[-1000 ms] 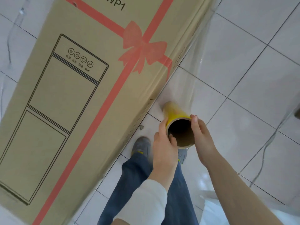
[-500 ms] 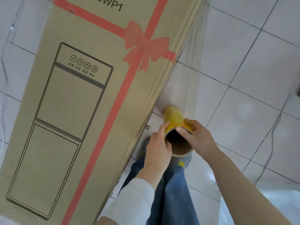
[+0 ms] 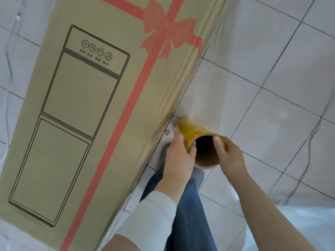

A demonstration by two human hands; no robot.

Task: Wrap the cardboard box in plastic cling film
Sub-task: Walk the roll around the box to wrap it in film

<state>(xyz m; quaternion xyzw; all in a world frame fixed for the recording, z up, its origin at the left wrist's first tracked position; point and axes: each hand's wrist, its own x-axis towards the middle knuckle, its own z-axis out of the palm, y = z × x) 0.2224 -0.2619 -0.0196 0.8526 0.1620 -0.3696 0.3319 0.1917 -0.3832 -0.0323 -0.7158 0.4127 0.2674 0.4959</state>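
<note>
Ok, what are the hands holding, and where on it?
Both hold the cling film roll at its near open end: left hand grips the rim's left side, right hand pinches the right, thumb inside.

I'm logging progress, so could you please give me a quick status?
Left hand, right hand grip film roll. Cling film stretched from roll to cardboard box edge. Shoes beneath roll.

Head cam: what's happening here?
A person is wrapping the cardboard box, which stands on the tiled floor. Both hands grip the near end of the yellow cling film roll: left hand on its left side, right hand with thumb over the core's rim. A clear sheet of film runs from the roll up to the box's right edge.
</note>
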